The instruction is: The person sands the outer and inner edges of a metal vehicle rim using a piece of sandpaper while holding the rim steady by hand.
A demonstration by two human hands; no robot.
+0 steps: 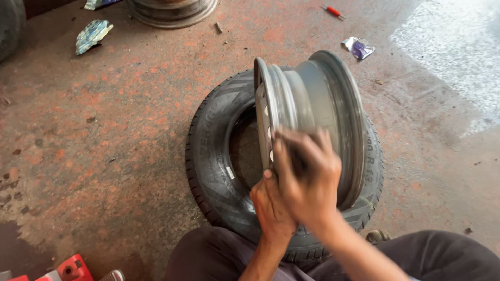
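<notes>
both arms come up from the bottom edge and meet near the middle, bare forearms, dark trousers at the knees. right hand (307,179) sits on top, fingers curled over and gripping, blurry so it's hard to make out each finger. left hand (272,208) is tucked just under and left of it, thumb up, touching the right hand, palm mostly hidden

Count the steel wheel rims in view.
2. One steel rim stands on edge on the tyre, held by both hands; another rim lies at the top edge, partly cropped.
</notes>
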